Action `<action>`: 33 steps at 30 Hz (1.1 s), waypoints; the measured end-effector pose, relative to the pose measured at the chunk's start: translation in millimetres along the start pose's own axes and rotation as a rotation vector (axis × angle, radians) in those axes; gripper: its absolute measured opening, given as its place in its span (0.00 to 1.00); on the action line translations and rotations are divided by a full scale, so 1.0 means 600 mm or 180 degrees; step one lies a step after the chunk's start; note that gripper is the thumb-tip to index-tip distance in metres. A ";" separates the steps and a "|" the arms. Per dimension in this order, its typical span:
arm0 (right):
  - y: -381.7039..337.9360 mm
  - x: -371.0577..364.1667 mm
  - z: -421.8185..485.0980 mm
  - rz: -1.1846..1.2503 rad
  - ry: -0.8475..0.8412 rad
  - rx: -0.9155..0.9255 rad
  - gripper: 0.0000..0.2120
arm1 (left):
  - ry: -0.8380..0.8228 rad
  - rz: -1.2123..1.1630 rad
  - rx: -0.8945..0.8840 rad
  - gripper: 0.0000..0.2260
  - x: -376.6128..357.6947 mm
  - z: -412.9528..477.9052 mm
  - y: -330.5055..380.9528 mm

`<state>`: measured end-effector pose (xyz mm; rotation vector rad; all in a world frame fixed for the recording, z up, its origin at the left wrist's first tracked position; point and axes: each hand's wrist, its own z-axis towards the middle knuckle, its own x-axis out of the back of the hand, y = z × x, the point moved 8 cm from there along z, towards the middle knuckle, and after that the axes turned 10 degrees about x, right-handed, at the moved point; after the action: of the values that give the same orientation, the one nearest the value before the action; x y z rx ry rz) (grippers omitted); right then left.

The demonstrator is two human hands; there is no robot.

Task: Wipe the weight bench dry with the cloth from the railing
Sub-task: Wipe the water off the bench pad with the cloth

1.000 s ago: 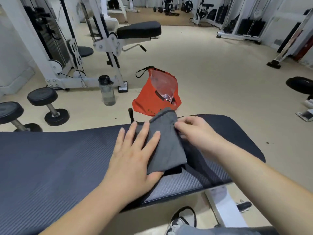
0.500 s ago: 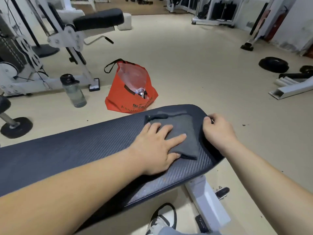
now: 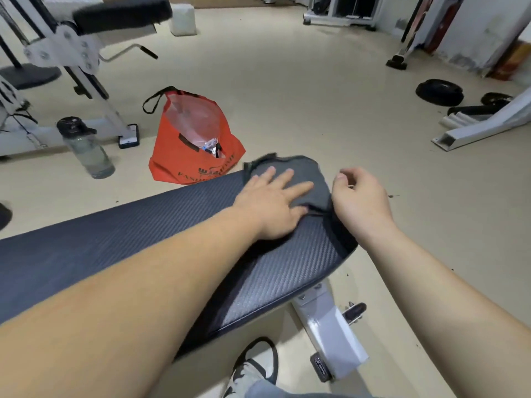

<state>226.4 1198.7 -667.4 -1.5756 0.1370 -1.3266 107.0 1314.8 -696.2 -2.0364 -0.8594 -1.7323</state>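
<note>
Gym floor, dark textured padded weight bench (image 3: 143,248) across it. Folded grey cloth (image 3: 304,173) has slid to the bench's far end (wiping underway): left hand (image 3: 270,205) flat, fingers spread, pressing it; right hand (image 3: 359,202) loosely curled, now holding nothing.

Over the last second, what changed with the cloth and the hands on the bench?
The left hand, flat on the grey cloth, slid it along the weight bench to the far end corner. The right hand let go of the cloth's edge, went to the pad's end, and is now lifted with fingers curled. The orange bag and water bottle stayed on the floor.
</note>
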 end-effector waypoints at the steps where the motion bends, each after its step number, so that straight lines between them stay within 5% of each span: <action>1: -0.004 0.000 -0.002 -0.0006 -0.0042 0.0020 0.18 | -0.0036 -0.0034 0.0247 0.27 0.000 0.008 -0.010; 4: -0.018 0.001 -0.002 -0.0046 -0.0067 0.0089 0.16 | 0.0000 -0.0045 0.0317 0.28 -0.015 -0.024 0.029; 11: -0.060 -0.036 -0.016 -0.0449 -0.0414 0.0548 0.14 | 0.0074 -0.0005 -0.0732 0.29 -0.034 -0.217 0.006; 16: -0.087 -0.068 -0.037 -0.0452 -0.0681 0.0841 0.19 | 0.0091 0.0011 0.0707 0.27 0.001 -0.125 -0.211; 19: -0.110 -0.086 -0.044 -0.0513 -0.0807 0.1039 0.20 | 0.0139 -0.0112 0.1109 0.27 -0.004 -0.130 -0.232; 24: -0.163 -0.123 -0.063 -0.0611 -0.0901 0.1421 0.19 | 0.0171 -0.0155 0.0143 0.27 -0.033 -0.285 -0.118; 27: -0.191 -0.143 -0.087 -0.0642 -0.1050 0.1597 0.19 | 0.0061 -0.0145 -0.0056 0.28 -0.027 -0.324 -0.176; 33: -0.246 -0.187 -0.137 -0.0772 -0.1503 0.2039 0.18 | 0.0347 -0.0060 0.1667 0.35 -0.011 -0.365 -0.343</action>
<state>46.5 1289.4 -644.5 -1.3167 -0.7226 -0.9941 -192.6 1337.7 -684.7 -1.5788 -1.1526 -1.4172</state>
